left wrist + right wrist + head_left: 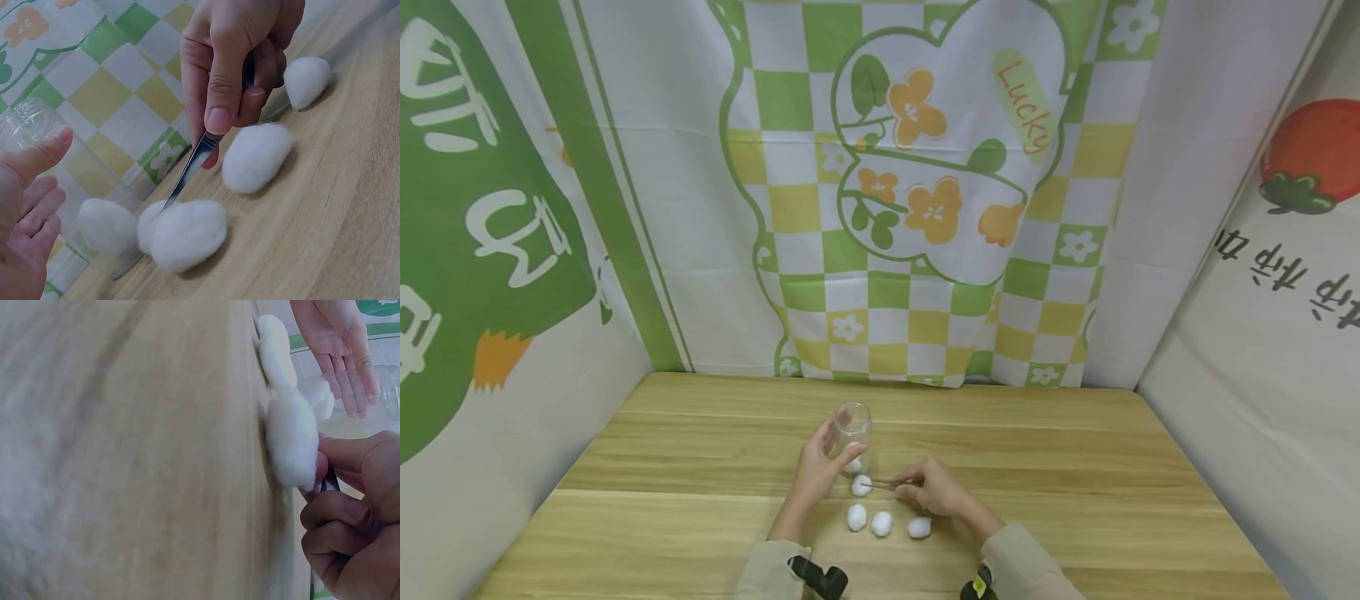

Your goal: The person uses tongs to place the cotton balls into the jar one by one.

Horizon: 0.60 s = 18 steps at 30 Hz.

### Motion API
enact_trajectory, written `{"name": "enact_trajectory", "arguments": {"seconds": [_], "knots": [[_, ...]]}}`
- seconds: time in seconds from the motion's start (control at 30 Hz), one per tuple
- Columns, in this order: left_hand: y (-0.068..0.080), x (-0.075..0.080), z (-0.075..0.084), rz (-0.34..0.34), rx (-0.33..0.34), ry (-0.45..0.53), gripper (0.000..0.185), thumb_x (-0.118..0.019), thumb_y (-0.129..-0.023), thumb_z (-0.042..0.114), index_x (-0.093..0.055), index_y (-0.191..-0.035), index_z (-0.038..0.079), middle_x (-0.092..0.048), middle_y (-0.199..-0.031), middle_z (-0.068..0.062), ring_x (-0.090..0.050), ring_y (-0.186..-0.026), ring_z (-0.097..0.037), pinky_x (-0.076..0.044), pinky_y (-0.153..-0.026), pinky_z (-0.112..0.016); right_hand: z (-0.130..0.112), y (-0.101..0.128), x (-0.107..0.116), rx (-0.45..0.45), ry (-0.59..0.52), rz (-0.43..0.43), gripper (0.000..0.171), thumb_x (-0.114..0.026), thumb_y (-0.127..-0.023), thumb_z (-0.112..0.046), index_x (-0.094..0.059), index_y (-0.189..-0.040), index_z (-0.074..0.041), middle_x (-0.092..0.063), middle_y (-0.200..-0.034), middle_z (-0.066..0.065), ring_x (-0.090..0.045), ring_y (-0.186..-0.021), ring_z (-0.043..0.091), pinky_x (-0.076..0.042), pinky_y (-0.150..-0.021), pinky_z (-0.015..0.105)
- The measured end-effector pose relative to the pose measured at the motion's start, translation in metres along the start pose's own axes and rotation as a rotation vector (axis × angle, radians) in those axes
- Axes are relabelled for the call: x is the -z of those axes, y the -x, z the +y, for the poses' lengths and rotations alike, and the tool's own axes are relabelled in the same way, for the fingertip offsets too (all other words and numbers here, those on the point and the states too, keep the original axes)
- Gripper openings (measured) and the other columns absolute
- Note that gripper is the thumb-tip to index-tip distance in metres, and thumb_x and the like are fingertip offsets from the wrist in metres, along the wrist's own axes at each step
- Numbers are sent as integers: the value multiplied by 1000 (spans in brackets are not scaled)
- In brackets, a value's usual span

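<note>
While we look down at the table (pixel 700 467), we see a flat top w/ yellow-brown wood grain, its streaks running approx. side to side. Behind it we have a back cloth (pixel 850 283) w/ green, yellow & white checks, orange flowers and the word "Lucky"; the R cloth (pixel 1262 333) shows a red fruit, the L cloth (pixel 512 200) a big green shape w/ white characters. On the table we find a transparent, round jar (pixel 859 437) w/ ridged neck. The L hand (pixel 817 468) holds it betw. thumb and nearly straight fingers; one fluffy cotton ball (pixel 853 463) is inside. The R hand (pixel 937 490) pinches thin, shiny metal tweezers (pixel 190 172). Their tips are at a second ball (pixel 861 487) just beside the jar; we cannot tell how firmly they clamp it. Three more balls (pixel 882 523), white, soft & roundish, rest nearer to us.
</note>
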<state>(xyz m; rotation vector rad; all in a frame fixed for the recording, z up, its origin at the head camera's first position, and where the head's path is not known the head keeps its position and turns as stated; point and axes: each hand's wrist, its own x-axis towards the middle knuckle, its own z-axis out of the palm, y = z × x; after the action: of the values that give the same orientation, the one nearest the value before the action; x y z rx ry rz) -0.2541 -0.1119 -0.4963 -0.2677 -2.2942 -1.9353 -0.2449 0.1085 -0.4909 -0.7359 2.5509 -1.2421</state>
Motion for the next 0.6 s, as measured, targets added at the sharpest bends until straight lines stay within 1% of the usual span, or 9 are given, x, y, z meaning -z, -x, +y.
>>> {"name": "enact_trajectory", "arguments": {"seconds": [0.3, 0.6], "knots": [[-1, -1, 2, 4, 1, 17, 74, -74, -84, 18, -37, -146, 4, -45, -149, -17, -36, -143, -38, -26, -122, -54, 2, 0, 1, 20, -27, 9, 22, -64, -89, -4, -69, -106, 10, -64, -64, 22, -47, -53, 3, -37, -45, 8], [-1, -1, 2, 8, 10, 16, 75, -74, -83, 18, -36, -146, 4, -44, -149, -17, -36, -143, -38, -27, -122, -52, 0, 4, 7, 57, -26, 19, 24, -63, -91, -7, -69, -108, 9, -64, -65, 24, -46, -52, -2, -39, -45, 9]]}}
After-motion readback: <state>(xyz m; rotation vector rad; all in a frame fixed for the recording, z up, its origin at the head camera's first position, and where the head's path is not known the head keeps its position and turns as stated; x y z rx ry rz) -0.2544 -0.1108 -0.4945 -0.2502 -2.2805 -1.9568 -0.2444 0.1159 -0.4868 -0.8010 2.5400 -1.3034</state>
